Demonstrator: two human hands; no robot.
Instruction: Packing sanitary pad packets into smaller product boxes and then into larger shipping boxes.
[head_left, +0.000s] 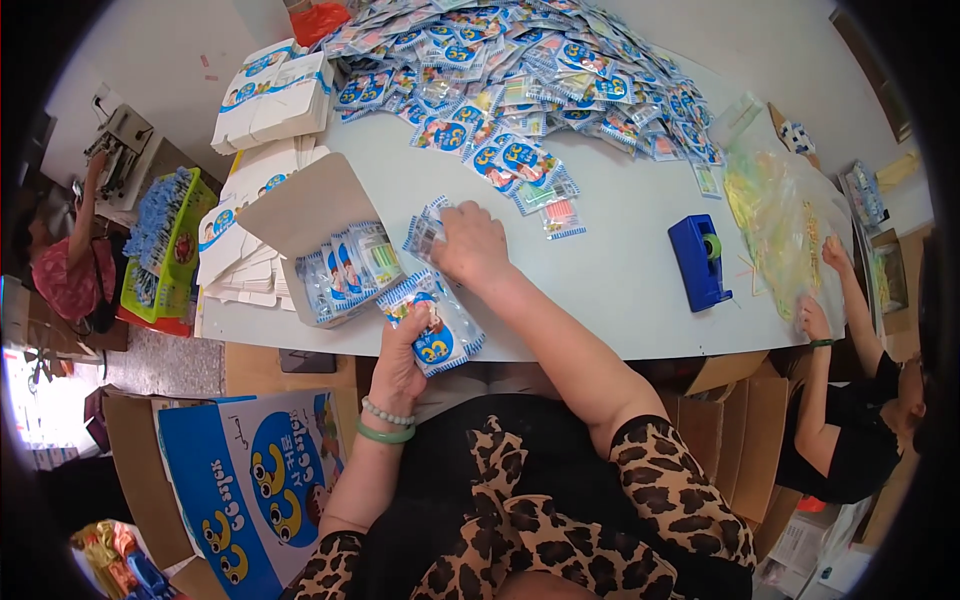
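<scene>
My left hand [402, 362] grips a stack of small blue-and-white plastic packets [440, 330] at the near edge of the white table [620, 290]. Just above it, my right hand [470, 245] closes on another small packet [425, 232]. Left of both hands stands an open white carton [310, 215] with several of the same packets [345, 268] standing upright inside. A large heap of loose packets [520, 70] covers the far half of the table.
Flat white box blanks [275, 95] are stacked at the left. A blue tape dispenser [697, 262] and a clear bag [780, 220] lie to the right, where another person's hands [815, 320] work. A green basket [165, 250] and printed cardboard box [250, 480] sit lower left.
</scene>
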